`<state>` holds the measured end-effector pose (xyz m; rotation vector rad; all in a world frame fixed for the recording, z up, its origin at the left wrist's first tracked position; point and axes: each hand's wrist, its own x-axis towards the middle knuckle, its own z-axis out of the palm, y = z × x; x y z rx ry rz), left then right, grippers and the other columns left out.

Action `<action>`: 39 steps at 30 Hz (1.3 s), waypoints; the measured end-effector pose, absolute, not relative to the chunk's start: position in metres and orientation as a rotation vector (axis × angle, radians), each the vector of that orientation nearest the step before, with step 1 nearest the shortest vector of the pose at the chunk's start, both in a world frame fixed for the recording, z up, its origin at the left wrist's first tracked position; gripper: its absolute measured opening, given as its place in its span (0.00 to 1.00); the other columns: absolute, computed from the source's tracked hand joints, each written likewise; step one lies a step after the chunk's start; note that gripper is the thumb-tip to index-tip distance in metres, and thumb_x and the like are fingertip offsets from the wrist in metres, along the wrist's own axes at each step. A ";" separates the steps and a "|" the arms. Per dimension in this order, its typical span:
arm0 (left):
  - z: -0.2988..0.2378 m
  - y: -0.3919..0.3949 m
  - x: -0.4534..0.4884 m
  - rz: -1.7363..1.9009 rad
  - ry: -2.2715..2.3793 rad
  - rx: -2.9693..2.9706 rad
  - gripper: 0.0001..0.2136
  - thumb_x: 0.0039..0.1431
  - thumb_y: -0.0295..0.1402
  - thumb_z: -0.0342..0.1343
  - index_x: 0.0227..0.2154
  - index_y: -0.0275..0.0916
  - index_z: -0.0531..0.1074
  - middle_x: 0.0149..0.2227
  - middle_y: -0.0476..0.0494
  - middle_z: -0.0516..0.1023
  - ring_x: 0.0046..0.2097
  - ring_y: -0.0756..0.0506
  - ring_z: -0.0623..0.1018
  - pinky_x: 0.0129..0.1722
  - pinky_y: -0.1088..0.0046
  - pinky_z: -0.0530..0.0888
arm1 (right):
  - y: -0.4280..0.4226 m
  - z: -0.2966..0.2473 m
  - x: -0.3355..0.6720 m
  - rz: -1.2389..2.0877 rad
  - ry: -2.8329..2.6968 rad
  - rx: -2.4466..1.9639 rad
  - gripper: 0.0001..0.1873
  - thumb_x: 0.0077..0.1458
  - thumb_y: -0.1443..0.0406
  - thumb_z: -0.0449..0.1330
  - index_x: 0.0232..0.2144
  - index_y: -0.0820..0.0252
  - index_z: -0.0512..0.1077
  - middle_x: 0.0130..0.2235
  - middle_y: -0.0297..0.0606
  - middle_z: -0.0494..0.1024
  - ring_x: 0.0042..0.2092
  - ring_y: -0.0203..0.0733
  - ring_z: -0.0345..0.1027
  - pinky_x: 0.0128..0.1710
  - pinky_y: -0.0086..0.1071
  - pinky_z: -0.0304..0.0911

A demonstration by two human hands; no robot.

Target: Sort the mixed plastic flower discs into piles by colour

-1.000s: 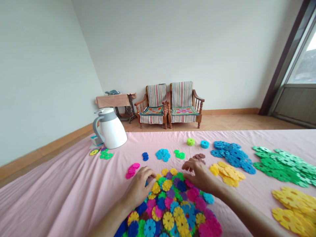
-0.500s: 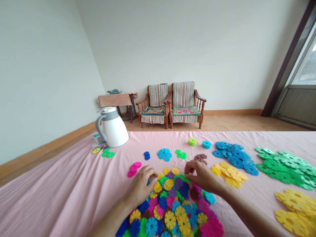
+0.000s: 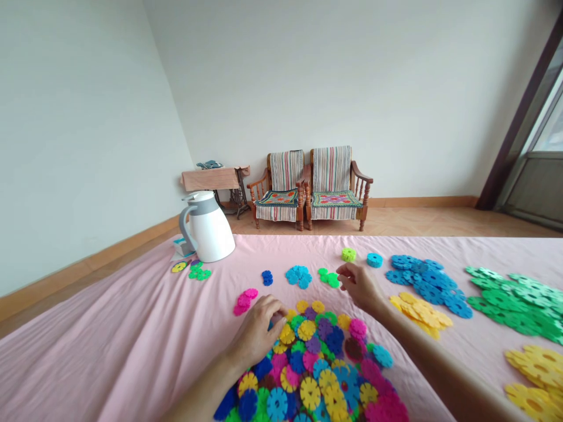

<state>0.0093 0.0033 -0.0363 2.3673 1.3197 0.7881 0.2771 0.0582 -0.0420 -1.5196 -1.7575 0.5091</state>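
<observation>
Two hands (image 3: 259,331) at pile (image 3: 314,375) edge

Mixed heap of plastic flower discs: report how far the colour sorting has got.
Done: separate piles of blue discs, dark green discs and yellow discs lie on the pink cloth. In hand: the right hand reaches beside the small green discs; the left hand rests on the mixed heap. Left: that heap remains large and unsorted.

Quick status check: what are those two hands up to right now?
Left hand resting on mixed pile. Right hand by small green pieces, fingers curled. Nothing between them.
</observation>
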 end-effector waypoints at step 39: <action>-0.039 0.005 0.008 0.766 1.337 2.373 0.06 0.56 0.25 0.50 0.32 0.40 0.71 0.35 0.46 0.73 0.40 0.46 0.72 0.42 0.70 0.69 | 0.034 -0.037 0.273 0.595 -2.070 -1.474 0.09 0.41 0.73 0.55 0.25 0.60 0.73 0.24 0.34 0.76 0.27 0.36 0.68 0.26 0.25 0.58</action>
